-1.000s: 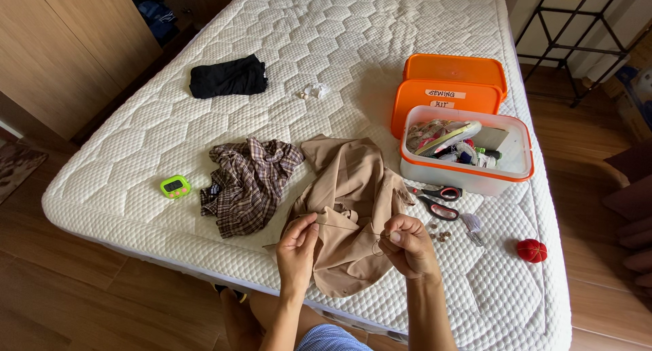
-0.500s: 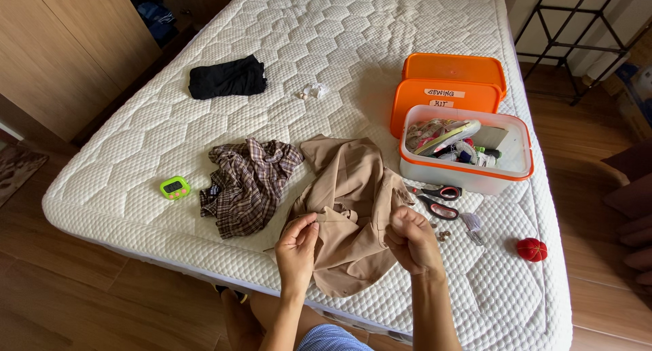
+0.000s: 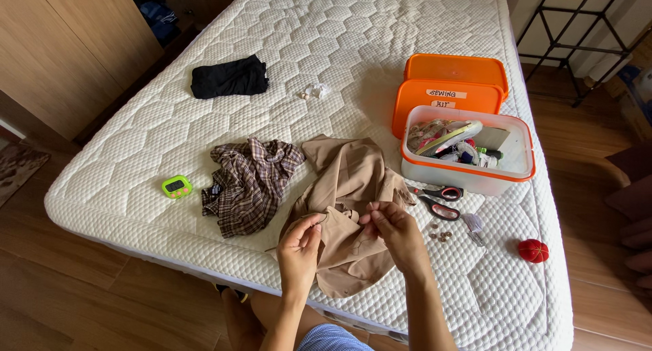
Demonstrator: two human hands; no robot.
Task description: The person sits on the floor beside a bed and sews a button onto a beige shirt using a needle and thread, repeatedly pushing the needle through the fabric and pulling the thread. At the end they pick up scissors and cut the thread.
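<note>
Beige woven garment (image 3: 350, 208), crumpled, lies on the near edge of the white quilted mattress (image 3: 305, 66), just in front of the person. Left hand (image 3: 301, 246) is over its near-left part, wrist bent, thumb and forefinger pinched together at the fingertips (image 3: 318, 220); something thin may be between them, too small to tell. Right hand (image 3: 394, 230) sits just right of it, fingers curled and bunched, tips pressed on a fold of the beige cloth near the collar area; whether it actually clamps the fabric I can't tell. Both forearms come up from the bottom edge, hands close but apart, gap over the garment. Left of the garment, touching or nearly: crumpled brown plaid shirt (image 3: 250, 185). Further left, small green digital timer (image 3: 176, 187). Far side of mattress: folded black cloth (image 3: 227, 77) and a small white crumpled scrap (image 3: 314, 91). Right of the garment: red-handled scissors (image 3: 438, 200), just beside the cloth edge, a few small brown buttons (image 3: 441, 236) near the right hand, a small clear bag (image 3: 473, 224) beside them. Behind the scissors, clear plastic box with orange rim (image 3: 523, 162) full of sewing bits, its orange lid (image 3: 445, 96) propped behind it. Red round pincushion (image 3: 532, 250) sits well right, near the mattress edge. Nothing lies between the hands and the garment.
</note>
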